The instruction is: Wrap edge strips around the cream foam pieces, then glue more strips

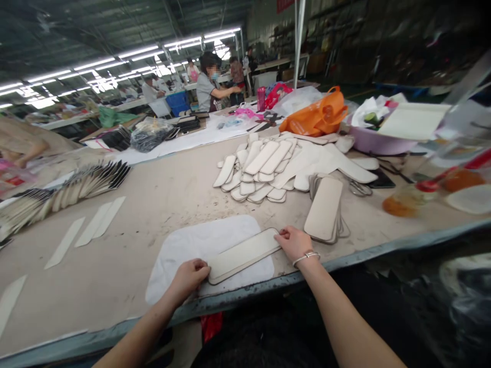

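Near the table's front edge, a long cream panel with rounded corners and a dark rim (244, 255) lies slantwise over a white cloth (172, 255). My left hand (191, 276) pinches its left end between thumb and fingers. At the far right corner, my right hand (294, 242) grips the panel the same way; a bracelet circles that wrist. Just right of this hand leans a small stack of similar panels (324, 208). Beyond them spreads a heap of loose cream panels (264, 163).
Cream strips (65, 243) and a fanned row of pieces (76, 189) lie on the left. An orange bag (316, 115), a purple basin (378, 142), scissors (360, 188) and a jar of amber liquid (402, 202) stand right. Across the table works a person (209, 87).
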A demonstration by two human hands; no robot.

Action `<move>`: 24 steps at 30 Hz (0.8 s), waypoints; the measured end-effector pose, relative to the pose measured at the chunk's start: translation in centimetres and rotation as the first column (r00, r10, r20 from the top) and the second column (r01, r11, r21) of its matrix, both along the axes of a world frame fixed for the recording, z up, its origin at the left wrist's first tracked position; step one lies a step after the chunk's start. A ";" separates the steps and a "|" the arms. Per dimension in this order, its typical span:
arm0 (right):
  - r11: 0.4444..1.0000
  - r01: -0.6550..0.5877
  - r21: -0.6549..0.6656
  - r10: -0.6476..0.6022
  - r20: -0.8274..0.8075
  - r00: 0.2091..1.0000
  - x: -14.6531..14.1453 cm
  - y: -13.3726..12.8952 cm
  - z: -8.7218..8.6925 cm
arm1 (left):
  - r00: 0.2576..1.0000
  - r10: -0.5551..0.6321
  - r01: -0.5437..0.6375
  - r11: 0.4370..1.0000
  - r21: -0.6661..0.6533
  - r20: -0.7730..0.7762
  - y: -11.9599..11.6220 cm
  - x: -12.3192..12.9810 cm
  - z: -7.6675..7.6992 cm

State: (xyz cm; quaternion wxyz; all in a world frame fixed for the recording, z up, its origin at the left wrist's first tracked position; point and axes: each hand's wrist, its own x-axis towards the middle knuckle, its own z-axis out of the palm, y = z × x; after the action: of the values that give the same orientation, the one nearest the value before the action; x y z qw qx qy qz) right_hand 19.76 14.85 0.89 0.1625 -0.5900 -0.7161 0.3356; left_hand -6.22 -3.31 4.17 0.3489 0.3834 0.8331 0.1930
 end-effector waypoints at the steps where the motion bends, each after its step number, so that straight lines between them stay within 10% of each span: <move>1: 1.000 -0.006 0.007 0.006 0.016 1.000 0.0 0.0 -0.1 | 1.000 -0.006 0.006 1.000 -0.006 -0.003 0.0 0.0 0.0; 24: 0.995 -0.052 0.081 0.044 0.098 0.994 0.2 -0.2 -0.2 | 0.995 -0.045 0.047 0.999 0.021 -0.086 -0.7 0.6 -0.7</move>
State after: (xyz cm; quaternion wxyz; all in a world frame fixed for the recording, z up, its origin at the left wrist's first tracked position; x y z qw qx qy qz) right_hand 19.94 14.68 0.68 0.1443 -0.5806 -0.7506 0.2806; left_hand -5.64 -3.99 3.48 0.3128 0.4145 0.8359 0.1781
